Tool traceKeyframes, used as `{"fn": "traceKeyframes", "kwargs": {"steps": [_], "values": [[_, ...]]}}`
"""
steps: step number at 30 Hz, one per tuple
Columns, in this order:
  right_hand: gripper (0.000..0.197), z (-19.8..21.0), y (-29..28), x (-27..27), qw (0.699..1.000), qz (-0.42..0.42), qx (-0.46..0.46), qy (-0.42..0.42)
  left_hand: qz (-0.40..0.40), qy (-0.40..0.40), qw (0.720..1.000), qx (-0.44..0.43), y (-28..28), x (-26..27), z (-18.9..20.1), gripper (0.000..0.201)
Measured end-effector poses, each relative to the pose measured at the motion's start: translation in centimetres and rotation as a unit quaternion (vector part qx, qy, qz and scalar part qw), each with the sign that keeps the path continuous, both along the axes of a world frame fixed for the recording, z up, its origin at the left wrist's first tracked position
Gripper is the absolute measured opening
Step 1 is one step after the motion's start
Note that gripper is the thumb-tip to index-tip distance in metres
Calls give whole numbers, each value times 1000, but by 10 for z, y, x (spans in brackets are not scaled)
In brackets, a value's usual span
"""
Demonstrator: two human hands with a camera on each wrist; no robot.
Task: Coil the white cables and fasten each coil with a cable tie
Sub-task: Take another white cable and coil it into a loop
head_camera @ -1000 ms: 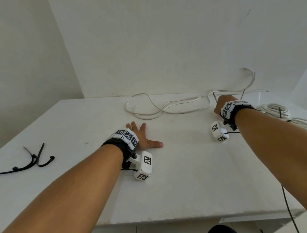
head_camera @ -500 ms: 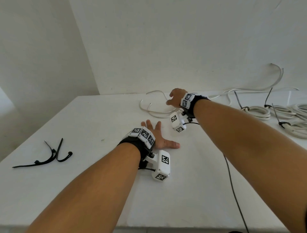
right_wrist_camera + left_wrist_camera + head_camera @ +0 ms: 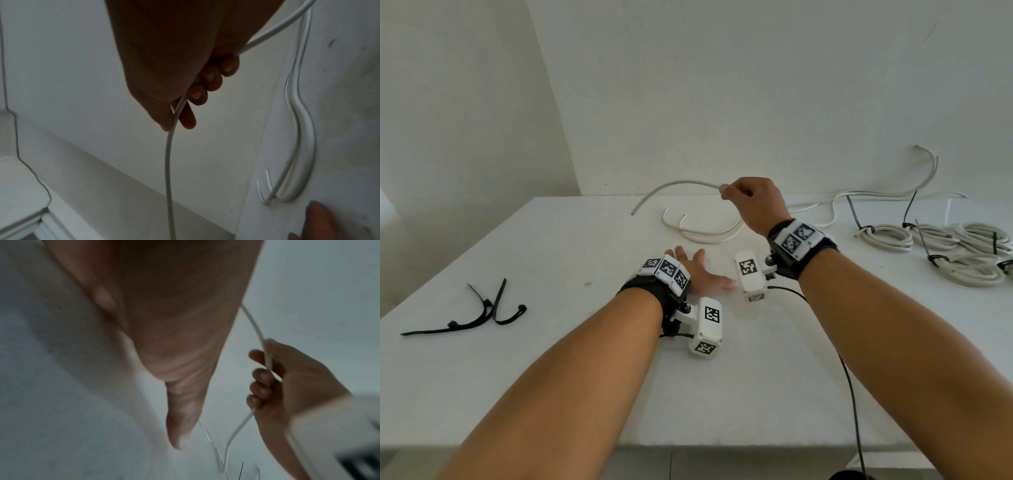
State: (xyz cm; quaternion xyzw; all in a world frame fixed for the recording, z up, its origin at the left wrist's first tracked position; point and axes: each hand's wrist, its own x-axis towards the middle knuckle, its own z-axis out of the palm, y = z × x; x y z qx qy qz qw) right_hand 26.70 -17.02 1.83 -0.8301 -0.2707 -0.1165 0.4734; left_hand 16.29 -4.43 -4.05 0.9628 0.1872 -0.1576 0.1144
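Loose white cable [image 3: 678,186]: one end lifted off the white table [image 3: 551,359], arching up and rightward from a free tip at the far left into the right hand [image 3: 751,202]; the rest of the cable trails back down behind the hand and lies in loops on the far part of the table [image 3: 702,233], then runs right along the wall edge. Right hand: raised above the table, fingers curled round the cable, which enters at the thumb side and leaves at the little-finger side, as the left wrist view [image 3: 267,360] and the right wrist view [image 3: 170,146] both show. Right fingers [image 3: 205,81] folded against the palm with the cable passing under them. Left hand [image 3: 702,274]: flat on the table, palm down, fingers spread and straight, thumb pointing right; holds nothing. It sits nearer than the cable loops and apart from them. In the left wrist view the thumb [image 3: 180,418] lies pressed along the surface; picture blurred. Finished coils [image 3: 941,250]: several white bundles at the far right of the table, each with a black tie cinched round it, tie tails sticking up; bundles lie touching or overlapping one another. Spare black cable ties [image 3: 482,311]: small loose heap at the near left of the table, well apart from both hands. A thin black wire [image 3: 851,387] runs from the right wrist device toward the near table edge.
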Motion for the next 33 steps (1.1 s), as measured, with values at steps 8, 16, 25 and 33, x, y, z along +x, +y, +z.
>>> {"fn": "traceKeyframes", "kwargs": {"steps": [8, 16, 25, 33], "values": [[38, -13, -65, -12, 991, -43, 125, 32, 21, -37, 996, -80, 3, -1, 5, 73], [42, -24, -82, -3, 991, -28, 129, 33, 162, -367, 749, -527, 17, -9, 1, 34], [39, -33, -69, -3, 999, -28, 10, 35, 49, -132, 551, -823, 3, -23, 20, 30], [36, -39, -48, -23, 978, 96, -175, 59, -7, -157, 449, -880, 0, -31, 25, 19]]}}
